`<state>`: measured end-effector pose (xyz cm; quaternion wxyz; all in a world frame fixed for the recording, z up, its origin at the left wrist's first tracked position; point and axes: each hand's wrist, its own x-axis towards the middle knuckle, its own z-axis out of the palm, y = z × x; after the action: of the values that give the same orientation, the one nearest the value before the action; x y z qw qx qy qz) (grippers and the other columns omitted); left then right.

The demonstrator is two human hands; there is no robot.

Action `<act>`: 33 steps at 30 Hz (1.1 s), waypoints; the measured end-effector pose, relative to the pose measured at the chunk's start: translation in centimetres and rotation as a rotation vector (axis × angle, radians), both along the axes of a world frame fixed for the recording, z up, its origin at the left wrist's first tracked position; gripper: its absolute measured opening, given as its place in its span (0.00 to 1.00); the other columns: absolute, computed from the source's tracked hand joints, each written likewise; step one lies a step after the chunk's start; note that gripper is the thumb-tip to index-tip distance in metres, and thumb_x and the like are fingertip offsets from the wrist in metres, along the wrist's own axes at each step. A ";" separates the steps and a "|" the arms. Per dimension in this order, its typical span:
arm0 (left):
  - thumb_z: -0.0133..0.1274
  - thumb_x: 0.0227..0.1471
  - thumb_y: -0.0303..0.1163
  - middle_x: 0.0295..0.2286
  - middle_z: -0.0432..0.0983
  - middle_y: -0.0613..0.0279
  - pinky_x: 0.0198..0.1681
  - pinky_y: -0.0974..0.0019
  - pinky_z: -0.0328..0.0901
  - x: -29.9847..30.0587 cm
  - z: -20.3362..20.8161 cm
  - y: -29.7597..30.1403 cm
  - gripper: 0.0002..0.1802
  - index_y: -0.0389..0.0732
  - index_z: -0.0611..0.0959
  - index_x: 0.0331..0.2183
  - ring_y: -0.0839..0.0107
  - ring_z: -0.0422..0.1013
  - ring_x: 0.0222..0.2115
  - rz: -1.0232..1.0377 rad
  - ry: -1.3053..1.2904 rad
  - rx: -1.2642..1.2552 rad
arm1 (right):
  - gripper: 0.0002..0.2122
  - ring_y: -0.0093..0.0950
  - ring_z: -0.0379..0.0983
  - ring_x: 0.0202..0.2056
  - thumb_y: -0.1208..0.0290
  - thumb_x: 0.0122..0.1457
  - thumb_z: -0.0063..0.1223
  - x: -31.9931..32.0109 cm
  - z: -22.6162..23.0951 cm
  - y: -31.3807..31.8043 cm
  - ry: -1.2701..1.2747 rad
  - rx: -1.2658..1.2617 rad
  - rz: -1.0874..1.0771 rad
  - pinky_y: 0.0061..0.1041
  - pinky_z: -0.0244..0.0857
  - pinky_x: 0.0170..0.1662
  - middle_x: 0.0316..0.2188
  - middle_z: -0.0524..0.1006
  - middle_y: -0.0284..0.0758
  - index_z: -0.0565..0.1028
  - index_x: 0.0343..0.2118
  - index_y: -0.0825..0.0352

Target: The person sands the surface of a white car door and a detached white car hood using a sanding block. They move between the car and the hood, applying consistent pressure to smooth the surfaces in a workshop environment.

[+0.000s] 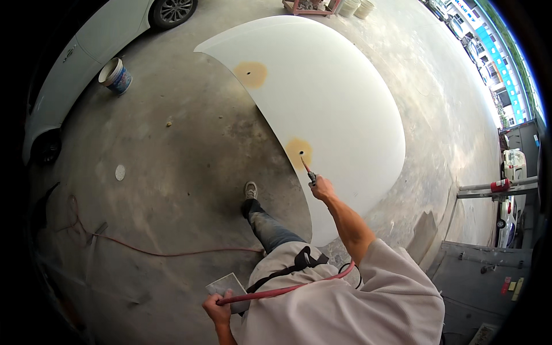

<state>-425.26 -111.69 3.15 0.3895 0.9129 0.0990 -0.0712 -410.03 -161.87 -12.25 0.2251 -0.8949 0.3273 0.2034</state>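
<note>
A white car bonnet (351, 98) lies before me, with two yellowish patches, each with a small dark hole. My right hand (323, 188) is closed round an air blow gun (311, 175), its thin nozzle pointing at the hole in the nearer patch (292, 148). The farther patch (260, 73) is near the bonnet's far left edge. Low at my left side, my left hand (216, 310) grips a red hose (276, 292), which runs across my body toward my right arm. A flat rectangular pad (223, 285) is at the same hand; how it is held is partly hidden.
A white car (106, 37) stands at far left, beside a bucket (117, 77). A thin red hose (164, 253) trails over the floor near a pale disc (120, 172). Right of me are a dark grey panel (466, 276) and a metal rail (480, 194). A red cart (305, 10) stands beyond the bonnet.
</note>
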 end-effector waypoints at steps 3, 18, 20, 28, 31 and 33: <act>0.70 0.35 0.32 0.10 0.62 0.56 0.18 0.59 0.52 5.6 0.4 1.0 0.25 0.37 0.67 0.09 0.63 0.57 0.13 0.016 -0.008 0.071 | 0.18 0.50 0.74 0.40 0.63 0.55 0.53 2.2 -1.7 -0.4 -0.006 0.000 -0.240 0.45 0.67 0.43 0.35 0.77 0.53 0.71 0.43 0.71; 0.68 0.38 0.32 0.10 0.62 0.54 0.19 0.56 0.53 31.1 3.9 0.4 0.25 0.37 0.67 0.10 0.57 0.59 0.14 -0.025 -0.083 0.184 | 0.13 0.51 0.74 0.39 0.71 0.56 0.46 35.1 2.2 3.2 -0.049 0.040 0.071 0.47 0.66 0.42 0.34 0.77 0.54 0.70 0.42 0.73; 0.68 0.38 0.31 0.10 0.62 0.54 0.19 0.56 0.53 34.3 3.2 0.7 0.25 0.37 0.66 0.10 0.58 0.59 0.14 -0.009 -0.080 0.153 | 0.12 0.51 0.74 0.39 0.72 0.56 0.46 38.8 2.0 3.7 -0.072 0.025 0.056 0.46 0.66 0.42 0.34 0.77 0.53 0.70 0.41 0.72; 0.67 0.41 0.30 0.10 0.58 0.57 0.19 0.59 0.50 51.7 0.6 4.3 0.27 0.37 0.63 0.10 0.64 0.52 0.14 0.001 -0.065 0.071 | 0.13 0.50 0.75 0.40 0.69 0.55 0.50 47.3 1.3 2.9 -0.039 -0.052 -0.308 0.45 0.68 0.43 0.35 0.77 0.52 0.70 0.41 0.72; 0.67 0.41 0.30 0.10 0.57 0.58 0.19 0.60 0.49 58.5 2.1 6.0 0.28 0.37 0.63 0.11 0.67 0.50 0.15 -0.011 -0.011 0.033 | 0.15 0.49 0.75 0.43 0.65 0.58 0.49 46.6 2.5 0.7 0.047 -0.136 -0.543 0.45 0.68 0.46 0.37 0.78 0.52 0.70 0.43 0.70; 0.67 0.42 0.30 0.10 0.56 0.59 0.19 0.60 0.49 63.3 2.1 7.6 0.27 0.36 0.63 0.11 0.68 0.50 0.15 -0.039 0.004 0.014 | 0.15 0.46 0.77 0.41 0.63 0.59 0.48 45.9 2.2 -1.4 0.122 -0.236 -0.740 0.43 0.70 0.45 0.38 0.78 0.50 0.71 0.44 0.69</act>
<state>-361.98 -104.06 5.21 0.3813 0.9173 0.0827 -0.0798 -364.18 -163.26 -10.05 0.1587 -0.7223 0.6619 0.1222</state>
